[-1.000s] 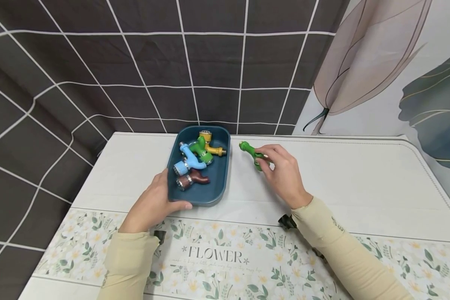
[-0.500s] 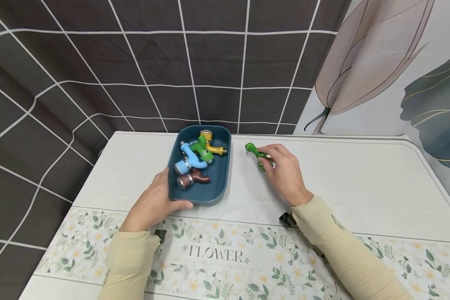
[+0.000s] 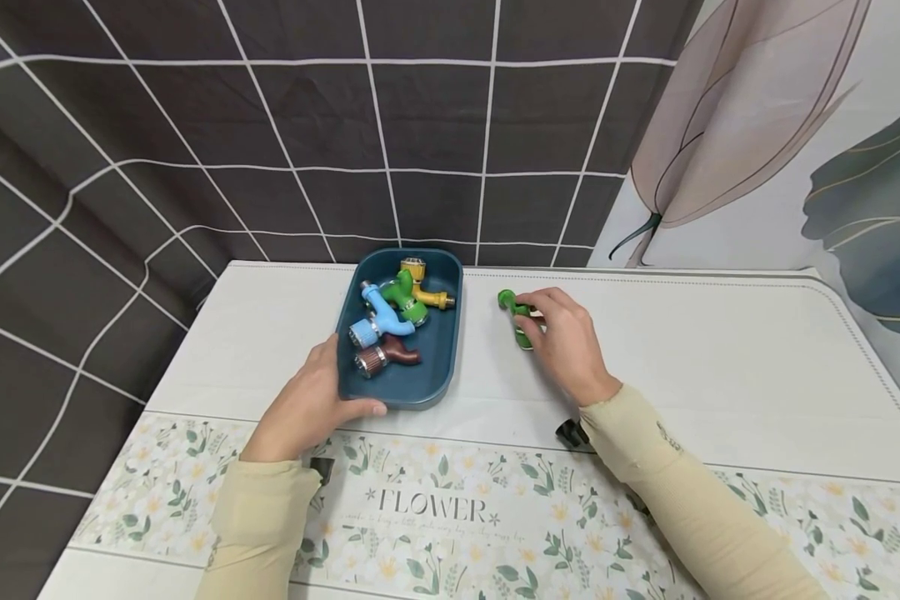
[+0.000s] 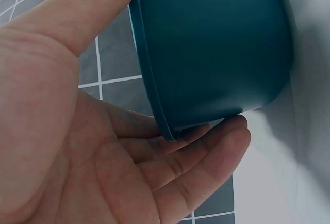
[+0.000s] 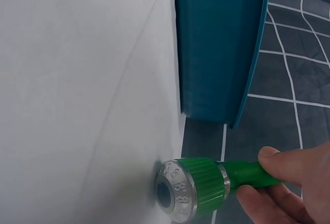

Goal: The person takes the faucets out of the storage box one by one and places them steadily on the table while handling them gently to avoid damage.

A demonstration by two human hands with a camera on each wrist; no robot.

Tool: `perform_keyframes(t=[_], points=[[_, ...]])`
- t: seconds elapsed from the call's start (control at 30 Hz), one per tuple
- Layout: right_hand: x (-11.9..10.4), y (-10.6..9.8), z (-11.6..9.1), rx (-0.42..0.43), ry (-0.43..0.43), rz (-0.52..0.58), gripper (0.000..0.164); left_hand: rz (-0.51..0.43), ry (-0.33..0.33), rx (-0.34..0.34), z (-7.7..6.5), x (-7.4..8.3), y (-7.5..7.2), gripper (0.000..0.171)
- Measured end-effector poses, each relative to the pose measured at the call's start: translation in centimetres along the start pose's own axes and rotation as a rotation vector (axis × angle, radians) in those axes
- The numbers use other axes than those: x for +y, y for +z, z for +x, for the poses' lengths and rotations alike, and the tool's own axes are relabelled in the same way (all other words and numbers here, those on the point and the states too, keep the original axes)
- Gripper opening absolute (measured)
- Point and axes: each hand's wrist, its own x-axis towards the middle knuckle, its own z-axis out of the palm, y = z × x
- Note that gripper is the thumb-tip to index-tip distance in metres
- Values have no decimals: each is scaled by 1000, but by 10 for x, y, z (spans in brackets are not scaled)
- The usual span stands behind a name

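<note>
Bracing the blue tray [image 3: 437,354] at its near-left corner, your left hand [image 3: 307,408] clasps the walls with thumb and fingers, presumably for steadiness. Your right hand [image 3: 570,346] pinches the green tap [image 5: 211,182] between thumb and fingers, right of the tray and apart from it; its knob end appears to rest on the white table cover [image 3: 690,358]. Room opens rightward; behind, the tray's far edge sits near the dark gridded curtain [image 3: 435,208].

a dark wall covering [image 3: 435,108] with white grid lines rises behind and left of a white table [image 3: 720,358] banded with printed flowers; at right, pale fabric [image 3: 750,142] shows large leaves.
</note>
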Motion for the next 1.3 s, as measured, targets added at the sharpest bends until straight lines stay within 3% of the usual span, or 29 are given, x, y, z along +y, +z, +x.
perform_keyframes(t=[0.6, 1.03, 1.3], points=[[-4, 6, 8, -37, 21, 8, 24, 9, -13, -5, 1, 1, -1, 123], [0, 8, 6, -101, 54, -97, 40, 3, -18, -7, 1, 2, 0, 122], [5, 12, 4, -181, 72, -90, 33, 4, -24, -10, 1, 2, 0, 122]])
